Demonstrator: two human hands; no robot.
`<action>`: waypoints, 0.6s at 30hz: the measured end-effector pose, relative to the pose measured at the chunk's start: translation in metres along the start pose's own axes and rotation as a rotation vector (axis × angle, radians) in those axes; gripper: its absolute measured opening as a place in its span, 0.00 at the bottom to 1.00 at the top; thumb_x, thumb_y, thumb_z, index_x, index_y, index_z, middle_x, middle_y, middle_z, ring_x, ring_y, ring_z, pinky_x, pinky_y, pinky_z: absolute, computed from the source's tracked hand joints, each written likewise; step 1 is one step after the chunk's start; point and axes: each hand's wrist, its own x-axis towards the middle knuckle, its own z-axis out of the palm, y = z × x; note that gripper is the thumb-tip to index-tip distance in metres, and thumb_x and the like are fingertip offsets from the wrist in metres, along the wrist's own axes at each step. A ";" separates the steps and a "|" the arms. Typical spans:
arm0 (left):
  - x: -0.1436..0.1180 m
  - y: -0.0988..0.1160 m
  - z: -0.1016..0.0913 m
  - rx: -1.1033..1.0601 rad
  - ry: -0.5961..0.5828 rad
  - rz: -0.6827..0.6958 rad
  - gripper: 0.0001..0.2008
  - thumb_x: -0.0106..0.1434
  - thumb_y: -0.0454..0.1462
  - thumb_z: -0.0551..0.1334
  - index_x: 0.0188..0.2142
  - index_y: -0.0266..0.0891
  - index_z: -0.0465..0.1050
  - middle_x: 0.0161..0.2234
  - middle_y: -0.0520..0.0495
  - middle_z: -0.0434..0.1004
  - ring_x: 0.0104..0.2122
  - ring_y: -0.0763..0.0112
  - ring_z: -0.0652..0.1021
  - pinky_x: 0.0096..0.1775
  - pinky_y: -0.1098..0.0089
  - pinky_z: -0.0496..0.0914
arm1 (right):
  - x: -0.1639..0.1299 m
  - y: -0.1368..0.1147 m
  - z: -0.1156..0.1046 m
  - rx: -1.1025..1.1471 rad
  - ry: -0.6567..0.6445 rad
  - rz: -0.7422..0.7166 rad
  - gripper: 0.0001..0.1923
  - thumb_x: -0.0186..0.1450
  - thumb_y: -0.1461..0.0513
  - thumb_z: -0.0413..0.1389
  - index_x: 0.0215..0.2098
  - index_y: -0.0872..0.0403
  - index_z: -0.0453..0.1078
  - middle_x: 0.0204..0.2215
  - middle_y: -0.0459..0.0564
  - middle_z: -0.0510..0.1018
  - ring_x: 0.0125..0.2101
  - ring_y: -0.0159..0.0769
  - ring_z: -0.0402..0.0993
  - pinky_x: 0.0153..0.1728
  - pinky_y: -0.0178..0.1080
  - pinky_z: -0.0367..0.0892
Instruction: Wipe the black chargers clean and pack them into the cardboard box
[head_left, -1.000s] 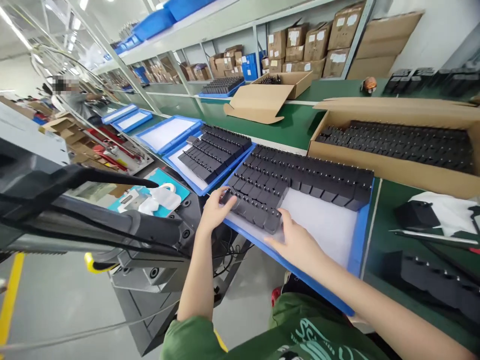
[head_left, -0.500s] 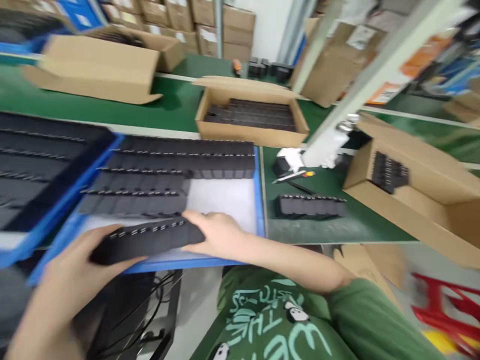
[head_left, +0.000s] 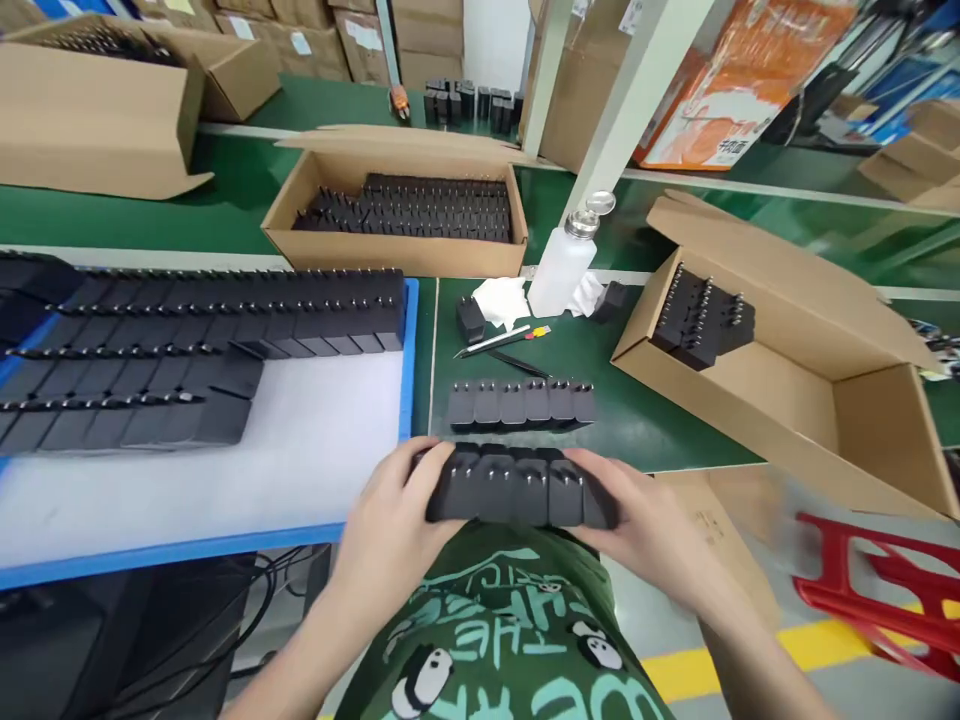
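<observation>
Row of black blocks [head_left: 517, 487] dead centre, metal pins showing, and it sits between the two palms: left hand [head_left: 397, 500] clamped on its 9 o'clock end, right hand [head_left: 646, 515] on its 3 o'clock end, so the grip is firmly closed on both sides. Straight ahead at 12, just beyond, a second row [head_left: 521, 404] lies on the green surface [head_left: 622, 430]. Now the containers! Between 9 and 10 o'clock, the blue-rimmed tray [head_left: 409, 370]: black blocks packed along its far and left parts, white lining bare nearer the person. At 11, an open carton [head_left: 405, 252], well stocked with pinned blocks. Over at 2, a larger carton [head_left: 705, 398], only a small cluster at its 10 o'clock corner. And look at the change: half a second ago the held row was over the tray's near edge; now it's clear, right in front of that second row.
</observation>
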 end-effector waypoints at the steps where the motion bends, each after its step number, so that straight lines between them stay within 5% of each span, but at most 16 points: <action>1: 0.008 0.011 0.013 -0.013 -0.006 -0.019 0.24 0.55 0.34 0.67 0.51 0.44 0.64 0.50 0.42 0.71 0.45 0.53 0.78 0.40 0.58 0.78 | -0.001 0.015 0.001 -0.006 -0.012 0.019 0.33 0.62 0.60 0.63 0.61 0.44 0.56 0.46 0.53 0.78 0.39 0.44 0.80 0.34 0.40 0.74; 6: 0.018 0.022 0.039 -0.001 0.039 -0.175 0.32 0.58 0.40 0.70 0.56 0.40 0.57 0.53 0.34 0.63 0.46 0.51 0.77 0.33 0.60 0.79 | 0.007 0.049 0.016 0.078 0.022 0.196 0.33 0.65 0.48 0.59 0.60 0.51 0.52 0.39 0.53 0.80 0.27 0.43 0.79 0.26 0.39 0.71; 13: 0.007 0.003 0.020 -0.263 -0.111 -0.264 0.34 0.62 0.45 0.67 0.62 0.46 0.52 0.54 0.39 0.66 0.52 0.58 0.75 0.46 0.59 0.78 | -0.003 0.059 0.021 0.362 0.193 0.306 0.36 0.60 0.45 0.63 0.57 0.49 0.55 0.37 0.50 0.78 0.26 0.35 0.75 0.26 0.35 0.70; 18: 0.012 -0.007 0.008 -0.269 -0.136 -0.295 0.29 0.59 0.51 0.68 0.54 0.45 0.62 0.47 0.45 0.74 0.42 0.64 0.81 0.42 0.65 0.79 | -0.028 0.044 0.009 0.745 0.528 0.500 0.21 0.67 0.54 0.58 0.56 0.50 0.64 0.39 0.52 0.75 0.30 0.36 0.75 0.23 0.34 0.69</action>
